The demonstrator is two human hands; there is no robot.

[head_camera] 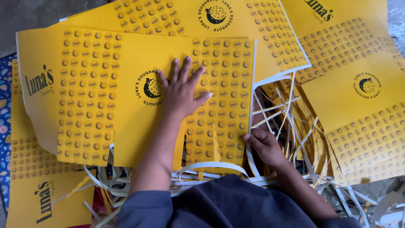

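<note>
Head view looks down on yellow printed cardboard sheets, die-cut box blanks patterned with rows of small round marks and a dark round emblem; at least five show, most of them cut off by the frame edges or buried under one another, so the full count cannot be told. Topmost is one yellow box blank (126, 97), lying flat in the middle. Beneath and to the right sits a tangle of white and yellow trim strips (282, 114), too many and too overlapped to count. Two hands show. Left hand (180, 90) presses flat on the blank, fingers (185, 67) spread wide, gripping nothing. Right hand (265, 145) pinches the blank's lower right edge, fingers curled closed on it.
</note>
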